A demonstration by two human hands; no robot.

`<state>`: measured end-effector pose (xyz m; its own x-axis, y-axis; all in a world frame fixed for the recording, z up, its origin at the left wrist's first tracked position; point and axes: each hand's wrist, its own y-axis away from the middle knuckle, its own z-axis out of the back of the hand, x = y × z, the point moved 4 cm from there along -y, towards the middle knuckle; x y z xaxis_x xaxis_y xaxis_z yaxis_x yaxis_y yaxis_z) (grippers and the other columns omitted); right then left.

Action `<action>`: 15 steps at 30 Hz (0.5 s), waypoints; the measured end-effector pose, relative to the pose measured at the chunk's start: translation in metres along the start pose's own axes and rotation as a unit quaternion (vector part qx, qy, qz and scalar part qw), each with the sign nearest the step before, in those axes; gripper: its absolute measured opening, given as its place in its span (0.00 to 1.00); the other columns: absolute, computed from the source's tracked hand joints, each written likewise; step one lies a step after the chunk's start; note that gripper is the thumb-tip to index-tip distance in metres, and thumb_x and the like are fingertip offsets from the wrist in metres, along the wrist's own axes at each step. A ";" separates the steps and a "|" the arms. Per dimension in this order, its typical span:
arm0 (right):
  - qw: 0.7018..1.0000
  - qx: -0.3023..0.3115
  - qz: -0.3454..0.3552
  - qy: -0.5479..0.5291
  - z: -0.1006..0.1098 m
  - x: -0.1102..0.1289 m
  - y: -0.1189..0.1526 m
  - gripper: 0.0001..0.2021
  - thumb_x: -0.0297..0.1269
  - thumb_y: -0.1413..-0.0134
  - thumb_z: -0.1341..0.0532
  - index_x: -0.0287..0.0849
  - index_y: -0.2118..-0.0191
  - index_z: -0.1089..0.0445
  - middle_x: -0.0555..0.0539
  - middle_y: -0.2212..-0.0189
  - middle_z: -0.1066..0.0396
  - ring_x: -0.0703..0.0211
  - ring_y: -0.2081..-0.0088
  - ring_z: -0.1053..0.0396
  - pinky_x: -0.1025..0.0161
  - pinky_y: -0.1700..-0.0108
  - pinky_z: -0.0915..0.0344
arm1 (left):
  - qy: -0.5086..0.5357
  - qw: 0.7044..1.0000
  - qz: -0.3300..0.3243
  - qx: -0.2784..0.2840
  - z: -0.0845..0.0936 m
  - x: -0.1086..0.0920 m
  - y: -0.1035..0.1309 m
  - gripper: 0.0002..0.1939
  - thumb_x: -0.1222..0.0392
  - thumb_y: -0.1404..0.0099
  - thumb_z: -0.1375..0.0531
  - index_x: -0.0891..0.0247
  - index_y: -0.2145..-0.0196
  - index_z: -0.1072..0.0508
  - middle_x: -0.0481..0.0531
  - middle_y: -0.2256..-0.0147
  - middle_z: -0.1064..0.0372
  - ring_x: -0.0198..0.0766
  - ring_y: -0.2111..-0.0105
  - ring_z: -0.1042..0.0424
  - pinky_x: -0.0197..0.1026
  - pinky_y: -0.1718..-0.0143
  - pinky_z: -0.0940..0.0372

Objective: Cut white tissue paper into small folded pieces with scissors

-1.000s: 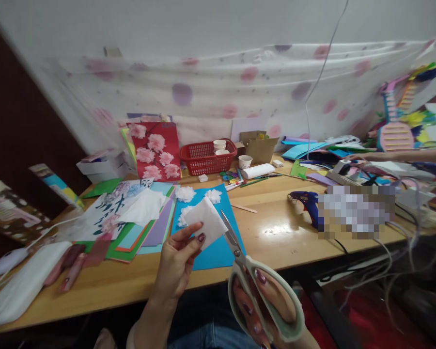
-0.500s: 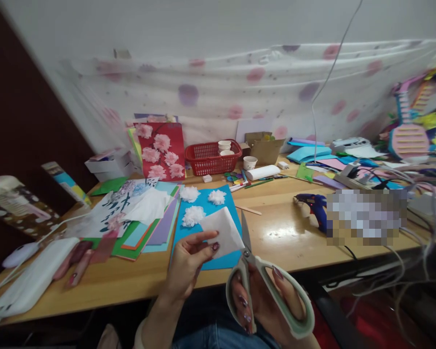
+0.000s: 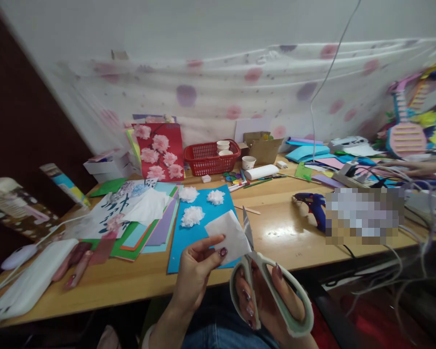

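Note:
My left hand (image 3: 198,266) pinches a folded piece of white tissue paper (image 3: 228,234) between thumb and fingers, over the front of a blue sheet (image 3: 179,247). My right hand (image 3: 272,300) has its thumb and fingers through the handles of pale green-grey scissors (image 3: 250,242). The scissor handles are spread, and the blades meet the paper's right edge; the part behind the paper is hidden. Three fluffy white paper flowers (image 3: 192,216) lie on the upper half of the blue sheet.
Coloured sheets (image 3: 162,230) are stacked to the left. A red basket (image 3: 207,162) with paper cups and a red card with pink flowers (image 3: 160,155) stand at the back. A blue glue gun (image 3: 314,208) and tangled cables are on the right. Another person's hand (image 3: 417,167) reaches in at far right.
My left hand and the paper have moved a little to the right and down, as have the scissors. Another person's hand has come into view at the far right.

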<state>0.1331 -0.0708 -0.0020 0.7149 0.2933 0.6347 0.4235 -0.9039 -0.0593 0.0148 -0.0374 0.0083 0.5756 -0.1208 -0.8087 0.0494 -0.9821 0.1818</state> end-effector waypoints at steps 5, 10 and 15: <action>0.994 -0.012 -0.088 0.058 0.018 -0.010 -0.002 0.33 0.72 0.61 0.42 0.40 0.80 0.35 0.55 0.90 0.40 0.72 0.91 0.47 0.75 0.91 0.49 | 0.005 1.000 -0.002 0.001 0.003 -0.001 -0.002 0.15 0.66 0.60 0.26 0.63 0.70 0.18 0.54 0.72 0.19 0.35 0.73 0.22 0.31 0.68 0.29; 0.978 0.013 -0.171 0.114 0.035 -0.014 -0.008 0.35 0.75 0.67 0.43 0.42 0.86 0.41 0.56 0.93 0.43 0.69 0.92 0.44 0.73 0.92 0.45 | 0.008 1.000 0.001 -0.012 0.004 -0.005 -0.004 0.16 0.67 0.63 0.25 0.64 0.72 0.18 0.54 0.73 0.19 0.36 0.74 0.22 0.31 0.70 0.28; 0.945 -0.168 -0.014 0.280 0.044 0.026 -0.006 0.24 0.61 0.54 0.37 0.42 0.75 0.36 0.55 0.86 0.36 0.68 0.88 0.41 0.73 0.88 0.45 | 0.003 1.000 -0.001 -0.018 0.006 -0.008 -0.005 0.16 0.67 0.63 0.25 0.63 0.72 0.18 0.53 0.74 0.20 0.34 0.75 0.23 0.30 0.72 0.29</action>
<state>0.1741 -0.0444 -0.0191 0.2589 0.1923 0.9466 0.1696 -0.9738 0.1515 0.0047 -0.0322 0.0105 0.5806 -0.1176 -0.8057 0.0795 -0.9766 0.1999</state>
